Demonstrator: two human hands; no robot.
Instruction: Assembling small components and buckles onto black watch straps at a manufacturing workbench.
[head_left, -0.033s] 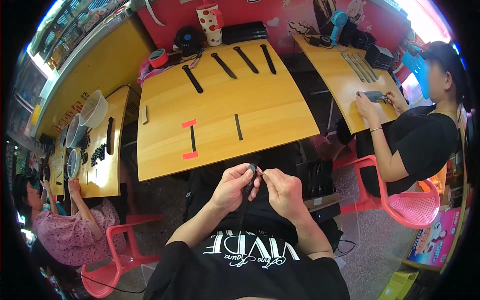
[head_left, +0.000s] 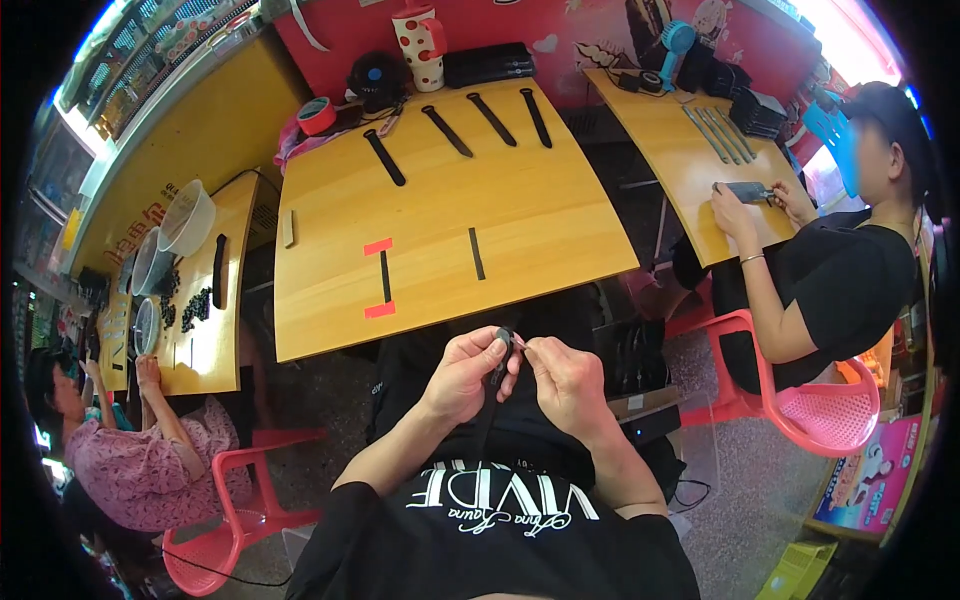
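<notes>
Above my lap, just off the table's near edge, my left hand (head_left: 468, 375) is closed around a narrow black strap (head_left: 486, 425). Its upper end shows between thumb and fingers, and the rest hangs down toward my shirt. My right hand (head_left: 568, 385) is closed in a pinch beside it, fingertips meeting the strap's top end. A small pinkish piece (head_left: 519, 342) shows at those fingertips; its kind is too small to make out. On the wooden table (head_left: 560, 225) lie a black strip (head_left: 477, 254) and another black strip (head_left: 386, 277) with red tape (head_left: 379, 311) at both ends.
Several black straps with looped ends (head_left: 447, 132) lie along the table's far side, near a spotted cup (head_left: 421, 50) and a red tape roll (head_left: 317, 117). A person (head_left: 830, 260) works at the right table; another person (head_left: 150, 455) sits left by plastic tubs (head_left: 188, 220).
</notes>
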